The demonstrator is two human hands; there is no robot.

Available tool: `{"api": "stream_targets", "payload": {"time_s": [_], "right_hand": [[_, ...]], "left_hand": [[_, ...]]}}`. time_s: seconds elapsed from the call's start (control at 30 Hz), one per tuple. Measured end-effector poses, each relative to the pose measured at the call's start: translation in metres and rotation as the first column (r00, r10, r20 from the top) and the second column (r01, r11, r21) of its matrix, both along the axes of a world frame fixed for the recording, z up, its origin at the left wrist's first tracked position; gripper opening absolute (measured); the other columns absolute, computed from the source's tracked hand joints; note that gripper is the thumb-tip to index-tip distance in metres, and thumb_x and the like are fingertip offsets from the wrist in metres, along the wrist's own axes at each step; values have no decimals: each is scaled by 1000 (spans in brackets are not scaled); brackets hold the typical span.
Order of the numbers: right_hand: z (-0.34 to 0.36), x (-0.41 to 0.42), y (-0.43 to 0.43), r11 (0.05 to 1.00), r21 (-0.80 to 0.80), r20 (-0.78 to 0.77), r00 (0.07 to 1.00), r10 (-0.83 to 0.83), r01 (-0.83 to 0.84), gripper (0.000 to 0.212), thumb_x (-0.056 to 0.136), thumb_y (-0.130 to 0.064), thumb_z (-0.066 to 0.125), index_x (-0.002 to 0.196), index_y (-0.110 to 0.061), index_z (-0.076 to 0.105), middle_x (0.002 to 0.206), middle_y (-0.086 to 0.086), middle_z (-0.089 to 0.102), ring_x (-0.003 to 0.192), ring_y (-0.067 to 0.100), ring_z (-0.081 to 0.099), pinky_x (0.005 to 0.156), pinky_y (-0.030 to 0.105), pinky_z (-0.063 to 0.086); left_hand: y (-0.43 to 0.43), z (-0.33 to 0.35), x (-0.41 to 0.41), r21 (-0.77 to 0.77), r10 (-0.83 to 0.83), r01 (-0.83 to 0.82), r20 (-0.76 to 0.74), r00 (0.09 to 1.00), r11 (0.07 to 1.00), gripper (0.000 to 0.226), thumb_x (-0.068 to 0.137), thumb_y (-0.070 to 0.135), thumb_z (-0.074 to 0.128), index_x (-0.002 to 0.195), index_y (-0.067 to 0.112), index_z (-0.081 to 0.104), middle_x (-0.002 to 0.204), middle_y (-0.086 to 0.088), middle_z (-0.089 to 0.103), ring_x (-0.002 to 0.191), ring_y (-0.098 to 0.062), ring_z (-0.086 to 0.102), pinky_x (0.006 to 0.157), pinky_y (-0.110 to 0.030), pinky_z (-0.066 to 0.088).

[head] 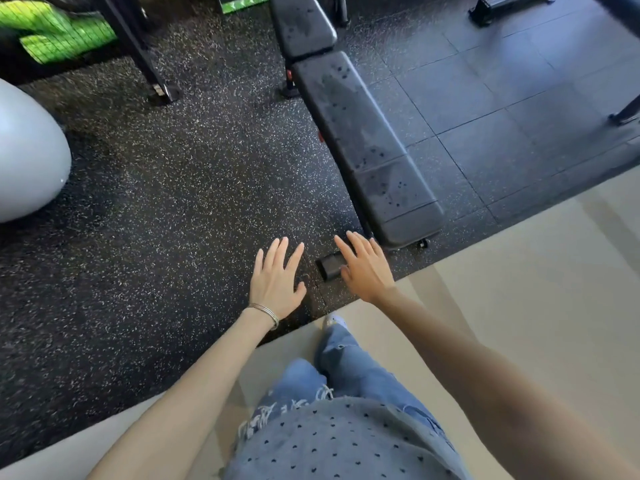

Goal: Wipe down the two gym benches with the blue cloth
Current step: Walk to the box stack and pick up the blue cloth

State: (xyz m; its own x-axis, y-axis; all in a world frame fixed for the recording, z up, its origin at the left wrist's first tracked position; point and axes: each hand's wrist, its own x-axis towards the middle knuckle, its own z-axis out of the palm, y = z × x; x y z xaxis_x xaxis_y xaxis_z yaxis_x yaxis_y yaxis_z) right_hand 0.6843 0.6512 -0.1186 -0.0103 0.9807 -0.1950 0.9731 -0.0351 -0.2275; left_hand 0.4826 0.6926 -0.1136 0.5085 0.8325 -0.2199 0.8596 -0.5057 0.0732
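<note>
Though lacking any sight of the blue cloth, logged left hand (pixel 277 282) and right hand (pixel 363 268) both spread, fingers straight, holding nothing; probably held forward ready to start. Logged bench (pixel 363 133) at 1 o'clock from hands, pad droplet-spotted, apparently unwiped.

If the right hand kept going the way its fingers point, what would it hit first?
Probably the near end of the black bench, which lies just beyond the right hand. It could instead skim past the bench's left edge, because depth is unclear from this view.
</note>
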Motion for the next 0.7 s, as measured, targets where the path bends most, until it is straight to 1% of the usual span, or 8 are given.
{"api": "stream_targets", "payload": {"time_s": [0.1,0.17,0.33,0.47,0.6,0.7], "right_hand": [[3,9,38,1000,-5,-1,1000,19,-19,61,94,-25,47,148,-17,22,154,13,24,143,27,19,117,47,14],[4,10,58,999,-12,7,999,34,-34,62,94,-26,49,149,-18,21,155,14,19,143,29,16,117,48,13],[-2,6,106,994,-50,62,993,97,-94,65,93,-29,49,149,-20,18,157,14,11,145,30,9,117,51,11],[-4,-7,157,993,-67,63,993,104,-100,66,94,-32,47,150,-21,13,158,12,8,146,29,4,118,51,8],[4,-27,217,995,-65,87,992,87,-81,66,95,-32,46,150,-21,12,158,12,8,146,29,3,118,50,7],[11,-48,266,995,-61,99,992,79,-73,66,95,-32,47,150,-21,12,158,12,8,146,29,4,118,50,6]], "left_hand": [[29,0,10,-13,50,-50,-3,999,999,75,87,42,48,151,24,12,158,-11,13,146,-26,9,118,-47,11],[47,0,11,-12,71,-71,-13,997,997,75,88,42,47,151,23,11,158,-12,13,146,-27,9,118,-48,13],[107,1,-1,6,116,-116,-5,993,993,75,87,42,47,151,22,13,157,-14,14,146,-28,11,118,-49,13],[159,-2,-15,-9,127,-127,-1,992,992,74,89,43,46,151,23,11,158,-12,12,146,-27,8,119,-48,11],[216,-3,-33,-53,123,-122,25,992,991,73,90,42,45,151,23,10,159,-12,10,147,-27,6,119,-47,9],[264,0,-54,-50,107,-105,28,994,993,73,90,43,44,151,22,9,159,-12,10,147,-26,7,119,-47,10]]}}
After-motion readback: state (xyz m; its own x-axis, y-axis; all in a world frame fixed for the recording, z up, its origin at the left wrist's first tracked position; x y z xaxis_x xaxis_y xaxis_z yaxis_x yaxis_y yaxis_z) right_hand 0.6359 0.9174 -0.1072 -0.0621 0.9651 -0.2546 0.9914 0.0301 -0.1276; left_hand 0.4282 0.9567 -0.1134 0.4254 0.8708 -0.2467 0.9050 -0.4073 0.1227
